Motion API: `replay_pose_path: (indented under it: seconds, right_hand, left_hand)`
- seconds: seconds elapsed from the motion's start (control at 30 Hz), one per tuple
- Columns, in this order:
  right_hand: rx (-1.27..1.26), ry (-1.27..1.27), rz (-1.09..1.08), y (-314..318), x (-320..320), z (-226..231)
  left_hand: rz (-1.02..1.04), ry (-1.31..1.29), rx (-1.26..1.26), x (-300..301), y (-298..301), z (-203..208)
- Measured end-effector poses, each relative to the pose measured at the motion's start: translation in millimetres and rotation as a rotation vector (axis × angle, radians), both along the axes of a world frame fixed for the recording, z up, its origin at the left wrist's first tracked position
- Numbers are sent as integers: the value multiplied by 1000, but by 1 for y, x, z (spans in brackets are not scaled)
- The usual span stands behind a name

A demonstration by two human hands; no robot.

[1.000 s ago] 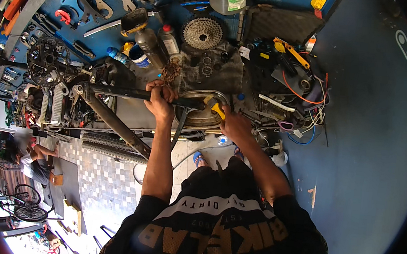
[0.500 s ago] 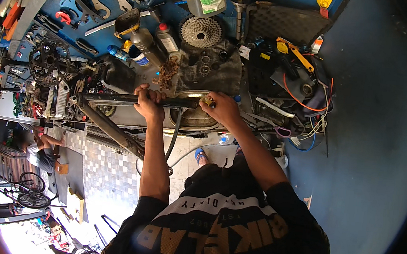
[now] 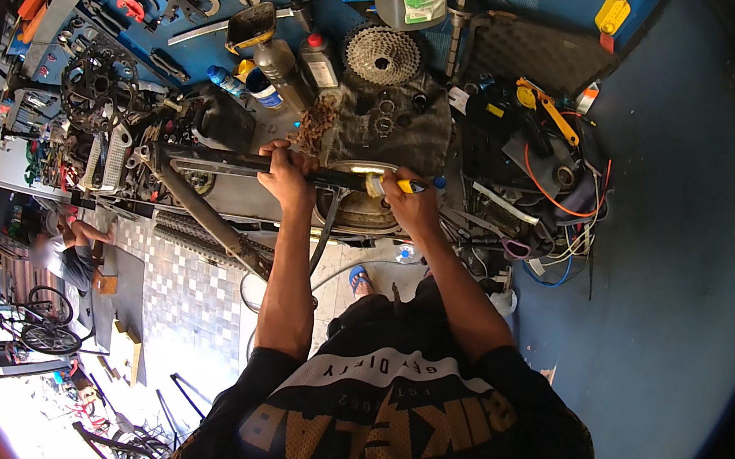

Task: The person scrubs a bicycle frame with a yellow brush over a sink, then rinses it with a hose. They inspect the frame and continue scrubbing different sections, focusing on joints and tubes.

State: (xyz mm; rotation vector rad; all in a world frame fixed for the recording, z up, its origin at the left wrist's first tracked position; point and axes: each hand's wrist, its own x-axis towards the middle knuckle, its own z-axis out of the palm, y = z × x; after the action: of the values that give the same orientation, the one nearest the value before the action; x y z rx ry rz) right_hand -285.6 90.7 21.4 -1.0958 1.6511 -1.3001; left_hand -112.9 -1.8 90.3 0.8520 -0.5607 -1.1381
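My left hand (image 3: 288, 176) is wrapped round the dark tube of a bicycle frame (image 3: 210, 214), which reaches across the bench front and slopes down toward me. In my right hand (image 3: 412, 209) is a small brush (image 3: 407, 186) with a yellow and black handle. Its pale head touches or lies right beside the right end of the tube; which of the two I cannot tell. Below that end sits an oval metal tray (image 3: 359, 226), partly hidden by the tube and my right hand.
Behind my hands lie a dark cloth (image 3: 424, 142) with small rings and a bicycle cassette (image 3: 382, 55). Bottles (image 3: 320, 61) stand left of it, near a heap of brown scraps (image 3: 316, 123). Cables (image 3: 555, 208) hang at right. A seated person (image 3: 73, 254) is far left.
My right hand has turned, so more of the brush's yellow handle shows. My left hand keeps its hold on the frame. The whole view has shifted slightly.
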Motion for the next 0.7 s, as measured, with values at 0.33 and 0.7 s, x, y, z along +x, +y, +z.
replay_pose_path:
  seconds: [0.33,0.7]
  right_hand:
    - [-141,99,124,15,-7,18]
    - [-270,112,128,13,-13,23]
  left_hand:
    - [-72,-1,-13,2,-7,-1]
    - [-91,37,-30,3,-11,-6]
